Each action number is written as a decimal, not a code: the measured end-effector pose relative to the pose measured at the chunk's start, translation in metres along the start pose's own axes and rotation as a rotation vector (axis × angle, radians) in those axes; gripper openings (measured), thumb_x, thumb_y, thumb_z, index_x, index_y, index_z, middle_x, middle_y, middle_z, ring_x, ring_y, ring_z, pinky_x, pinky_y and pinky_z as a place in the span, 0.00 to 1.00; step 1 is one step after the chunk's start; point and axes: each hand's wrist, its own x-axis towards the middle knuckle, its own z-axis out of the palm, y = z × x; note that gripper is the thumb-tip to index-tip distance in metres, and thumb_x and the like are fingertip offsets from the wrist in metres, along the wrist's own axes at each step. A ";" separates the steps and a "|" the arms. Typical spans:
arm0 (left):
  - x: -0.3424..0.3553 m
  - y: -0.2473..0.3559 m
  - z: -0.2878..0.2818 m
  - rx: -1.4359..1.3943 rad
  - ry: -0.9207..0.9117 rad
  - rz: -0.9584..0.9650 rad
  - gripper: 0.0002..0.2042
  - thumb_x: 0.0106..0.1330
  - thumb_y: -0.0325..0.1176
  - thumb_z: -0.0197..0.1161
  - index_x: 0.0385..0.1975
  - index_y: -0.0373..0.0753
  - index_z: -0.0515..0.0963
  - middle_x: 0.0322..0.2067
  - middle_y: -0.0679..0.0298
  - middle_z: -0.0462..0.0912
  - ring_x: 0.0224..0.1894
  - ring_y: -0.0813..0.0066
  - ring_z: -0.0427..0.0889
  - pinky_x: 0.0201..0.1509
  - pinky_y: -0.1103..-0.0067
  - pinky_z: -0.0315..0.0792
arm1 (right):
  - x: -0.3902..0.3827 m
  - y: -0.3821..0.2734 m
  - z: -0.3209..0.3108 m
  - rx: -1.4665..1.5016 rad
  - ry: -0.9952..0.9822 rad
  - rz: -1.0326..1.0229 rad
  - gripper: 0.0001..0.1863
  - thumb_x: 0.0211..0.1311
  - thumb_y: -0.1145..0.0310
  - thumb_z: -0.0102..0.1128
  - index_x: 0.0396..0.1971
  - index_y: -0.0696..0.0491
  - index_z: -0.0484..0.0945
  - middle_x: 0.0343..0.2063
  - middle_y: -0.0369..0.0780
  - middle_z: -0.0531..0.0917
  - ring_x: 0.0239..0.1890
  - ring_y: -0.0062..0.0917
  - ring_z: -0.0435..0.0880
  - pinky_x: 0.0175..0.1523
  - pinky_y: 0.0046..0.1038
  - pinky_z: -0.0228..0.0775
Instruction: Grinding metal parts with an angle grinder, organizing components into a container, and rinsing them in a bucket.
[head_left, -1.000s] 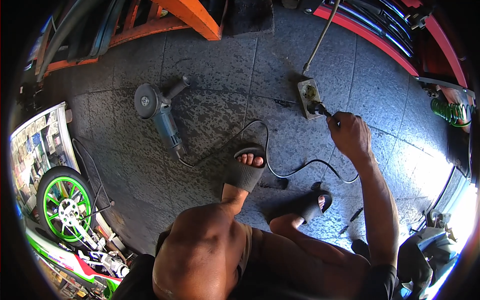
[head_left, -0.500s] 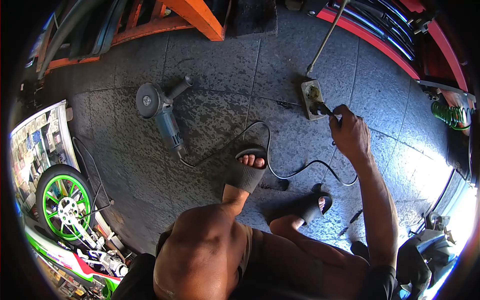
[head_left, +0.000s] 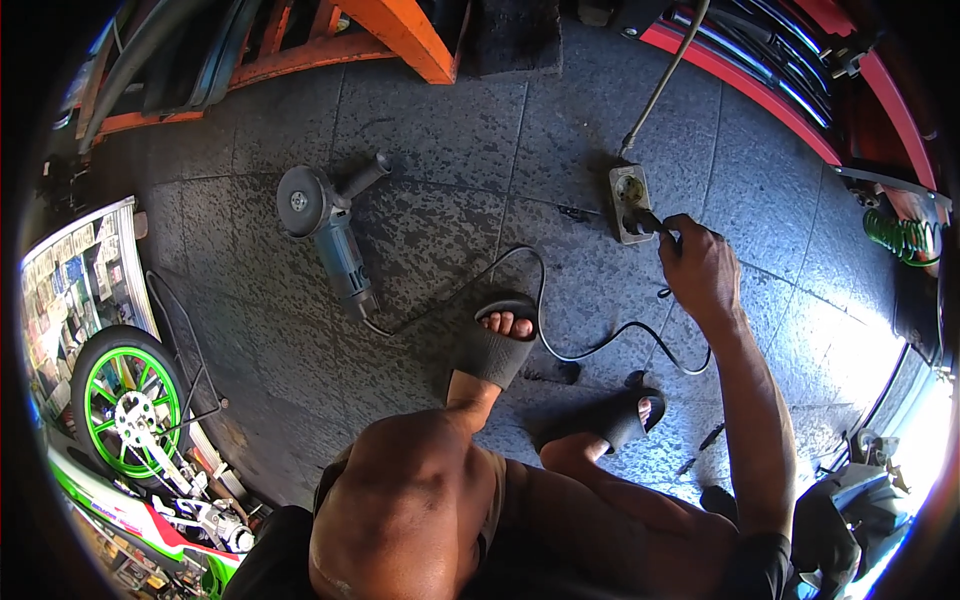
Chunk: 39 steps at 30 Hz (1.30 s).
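1. The black plastic plug (head_left: pixel 648 222) is small and stubby. It lies at the lower, nearer outlet of the worn beige rectangular socket block (head_left: pixel 631 186); how deep its pins sit, I cannot tell.
2. The socket block has a hard shell with dirty marks and a round hollow in its upper half. From its far end a thin beige cable (head_left: pixel 661 88) goes upward, almost straight.
3. The blue-grey angle grinder (head_left: pixel 343 262) rests on the floor, left of the feet and well apart from the hand. Its body is a long cylinder, its grey disc (head_left: pixel 301 190) is flat and round, and its dark side handle (head_left: pixel 367 175) is a short rod.
4. The smooth black rubbery cord (head_left: pixel 590 352) leaves the rear of the grinder and makes loose waves past the sandals toward the right forearm.
5. The dark grey stone-like floor tiles (head_left: pixel 430 225) look rough and mottled, with thin straight joints. The grey open-toed sandals (head_left: pixel 496 357) have a textured band.
6. The bare right hand (head_left: pixel 705 268) is above the floor, to the right of the socket block. Its thumb and index finger pinch the plug, which lies just beyond their tips; the other fingers are curled inward.
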 end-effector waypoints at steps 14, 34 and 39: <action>0.002 -0.001 -0.003 0.028 0.007 -0.044 0.13 0.65 0.30 0.64 0.48 0.36 0.82 0.37 0.54 0.84 0.40 0.56 0.85 0.45 0.70 0.79 | -0.002 -0.001 0.012 -0.088 0.132 -0.142 0.08 0.65 0.65 0.62 0.40 0.52 0.80 0.31 0.45 0.87 0.31 0.42 0.88 0.36 0.43 0.80; -0.006 -0.017 -0.002 -0.027 0.013 -0.072 0.15 0.69 0.39 0.61 0.48 0.34 0.78 0.39 0.51 0.81 0.40 0.56 0.82 0.46 0.66 0.76 | 0.003 -0.017 0.019 -0.214 0.141 -0.124 0.12 0.68 0.62 0.59 0.30 0.55 0.80 0.26 0.47 0.86 0.27 0.44 0.88 0.32 0.43 0.80; -0.012 -0.022 -0.003 -0.068 0.010 -0.082 0.17 0.70 0.41 0.60 0.48 0.34 0.77 0.39 0.51 0.80 0.41 0.55 0.81 0.46 0.65 0.75 | 0.007 -0.028 0.018 -0.262 0.104 -0.098 0.10 0.65 0.65 0.58 0.29 0.57 0.81 0.26 0.50 0.87 0.28 0.44 0.89 0.33 0.43 0.81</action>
